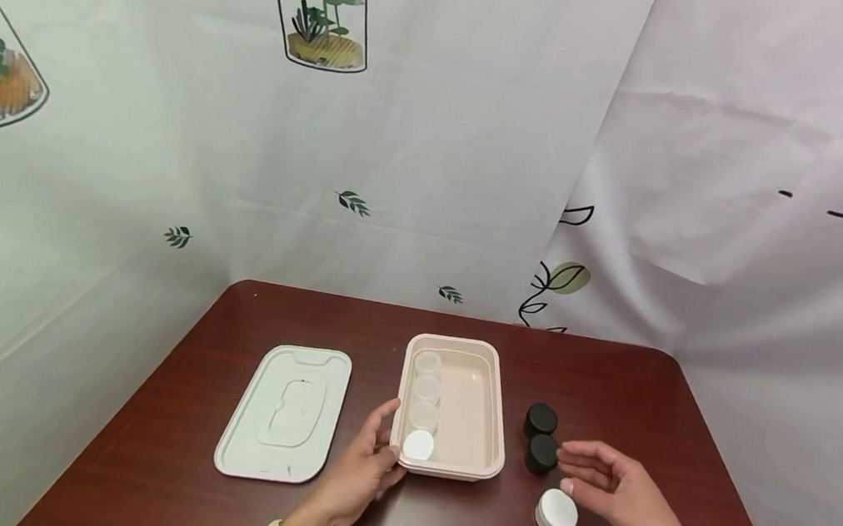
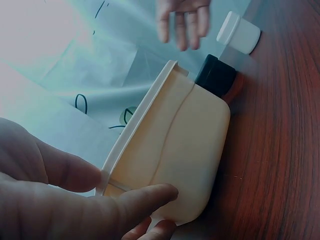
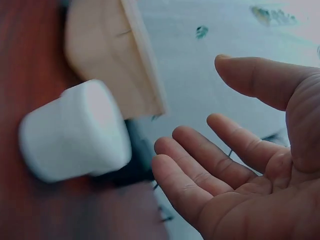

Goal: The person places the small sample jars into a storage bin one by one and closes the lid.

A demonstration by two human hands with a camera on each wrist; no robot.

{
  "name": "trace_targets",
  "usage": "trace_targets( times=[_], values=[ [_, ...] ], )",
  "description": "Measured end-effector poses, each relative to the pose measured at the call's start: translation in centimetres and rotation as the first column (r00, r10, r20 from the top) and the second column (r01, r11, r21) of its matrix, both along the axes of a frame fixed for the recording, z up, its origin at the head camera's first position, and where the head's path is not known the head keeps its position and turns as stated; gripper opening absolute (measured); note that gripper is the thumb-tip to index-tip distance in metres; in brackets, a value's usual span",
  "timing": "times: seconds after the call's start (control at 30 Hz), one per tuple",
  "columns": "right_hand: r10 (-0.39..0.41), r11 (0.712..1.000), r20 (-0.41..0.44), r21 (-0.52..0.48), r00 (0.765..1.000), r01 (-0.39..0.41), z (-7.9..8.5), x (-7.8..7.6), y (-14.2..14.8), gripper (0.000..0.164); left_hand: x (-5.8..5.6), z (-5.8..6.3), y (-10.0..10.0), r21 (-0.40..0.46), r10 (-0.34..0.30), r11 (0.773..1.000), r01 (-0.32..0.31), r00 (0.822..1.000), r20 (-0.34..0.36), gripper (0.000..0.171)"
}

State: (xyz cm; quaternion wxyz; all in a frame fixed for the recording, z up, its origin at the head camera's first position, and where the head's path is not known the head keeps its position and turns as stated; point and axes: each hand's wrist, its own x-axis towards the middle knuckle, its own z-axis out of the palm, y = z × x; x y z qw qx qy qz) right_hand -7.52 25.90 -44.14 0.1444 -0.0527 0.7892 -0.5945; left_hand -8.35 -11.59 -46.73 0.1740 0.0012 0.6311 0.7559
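Note:
A cream plastic box (image 1: 465, 409) stands open on the table, with a column of small round jars (image 1: 425, 389) along its left side. Most of these have translucent tops; the nearest jar (image 1: 418, 445) has a solid white one. At the box's near left corner, my left hand (image 1: 358, 470) grips it with the thumb and fingers at the rim and outer wall. My right hand (image 1: 619, 493) hovers at the right, fingers extended, nothing in it. Just beside its thumb is a white lidded jar (image 1: 557, 513). Two black jars (image 1: 542, 455) stand beyond, near its fingertips.
A pale rectangular lid (image 1: 284, 414) lies flat on the table left of the box. The dark reddish wood table (image 1: 172, 442) ends at a printed white cloth (image 1: 437, 172) hanging behind and along the sides.

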Motion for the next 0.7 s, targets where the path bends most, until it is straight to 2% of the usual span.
trace_targets(
  times=[0.17, 0.4, 0.7],
  values=[
    [0.0, 1.0, 0.121, -0.012, 0.993, 0.002, -2.4, 1.1, 1.0, 0.062, 0.1, -0.1, 0.0, 0.002, -0.003, 1.0, 0.003, 1.0, -0.01, 0.073],
    [-0.028, 0.999, 0.221, -0.028, 0.975, 0.035, -4.7, 2.1, 0.9, 0.067, 0.0, -0.3, 0.0, 0.002, -0.004, 1.0, 0.004, 1.0, -0.007, 0.073],
    [-0.083, 0.996, 0.225, 0.032, 0.971, 0.078, -5.5, 2.5, 0.4, 0.068, 0.0, -0.1, 0.0, 0.004, -0.008, 1.0, 0.008, 1.0, -0.008, 0.073]
  ],
)
